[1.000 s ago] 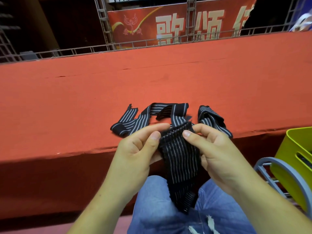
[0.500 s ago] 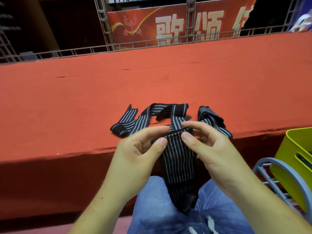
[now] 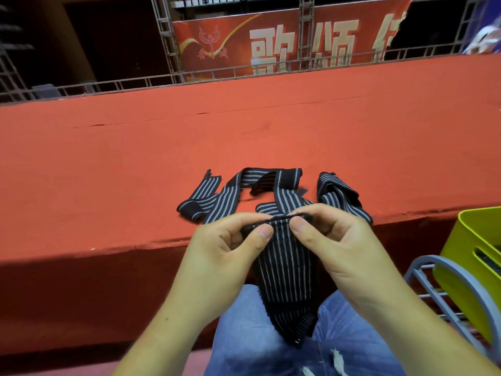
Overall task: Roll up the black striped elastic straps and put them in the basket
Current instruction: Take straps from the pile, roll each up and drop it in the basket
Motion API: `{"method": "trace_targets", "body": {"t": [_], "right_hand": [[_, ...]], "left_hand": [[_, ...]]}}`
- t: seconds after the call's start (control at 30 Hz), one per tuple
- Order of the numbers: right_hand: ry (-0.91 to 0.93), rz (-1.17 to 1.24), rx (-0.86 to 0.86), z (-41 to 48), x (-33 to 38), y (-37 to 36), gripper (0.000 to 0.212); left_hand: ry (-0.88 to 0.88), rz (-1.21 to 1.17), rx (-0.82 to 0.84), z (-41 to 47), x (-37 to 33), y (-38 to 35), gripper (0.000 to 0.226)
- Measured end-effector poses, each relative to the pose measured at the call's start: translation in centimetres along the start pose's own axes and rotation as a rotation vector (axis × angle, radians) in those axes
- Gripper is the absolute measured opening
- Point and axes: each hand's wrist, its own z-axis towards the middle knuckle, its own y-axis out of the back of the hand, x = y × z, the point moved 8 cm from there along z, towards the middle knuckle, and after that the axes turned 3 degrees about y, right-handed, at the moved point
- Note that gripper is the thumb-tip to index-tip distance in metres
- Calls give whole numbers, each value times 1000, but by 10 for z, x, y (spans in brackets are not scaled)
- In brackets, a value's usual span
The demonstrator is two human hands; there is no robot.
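Observation:
A black elastic strap with thin pale stripes (image 3: 284,270) hangs from both my hands down onto my lap. My left hand (image 3: 222,253) and my right hand (image 3: 333,245) pinch its folded top edge between thumbs and fingers, just in front of the platform's edge. More of the striped strap (image 3: 230,196) lies loosely tangled on the red platform (image 3: 135,164) behind my hands, with a bunched part (image 3: 336,196) to the right. The yellow-green basket (image 3: 466,256) stands at the right edge, partly cut off.
A grey metal rack (image 3: 444,283) holds the basket at lower right. My jeans-clad legs (image 3: 260,346) are below the strap. Metal truss railing (image 3: 168,77) and a red banner (image 3: 284,44) stand behind the platform.
The strap's top end, held flat and upright a second ago, has been folded over toward me into a narrow edge. Both hands have drawn slightly closer together.

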Motion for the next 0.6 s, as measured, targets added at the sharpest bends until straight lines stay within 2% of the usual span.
{"method": "trace_targets", "body": {"t": [0.23, 0.37, 0.5, 0.6], "right_hand": [[36, -40, -34, 0, 4, 2, 15], [-93, 7, -4, -2, -12, 1, 26], [-210, -44, 110, -7, -24, -5, 28], [-238, -47, 104, -7, -26, -4, 29]], "left_hand": [[12, -11, 35, 0, -1, -3, 18], [0, -2, -10, 0, 2, 0, 19], [-14, -29, -69, 1, 1, 5, 17], [-29, -57, -65, 2, -2, 5, 17]]}}
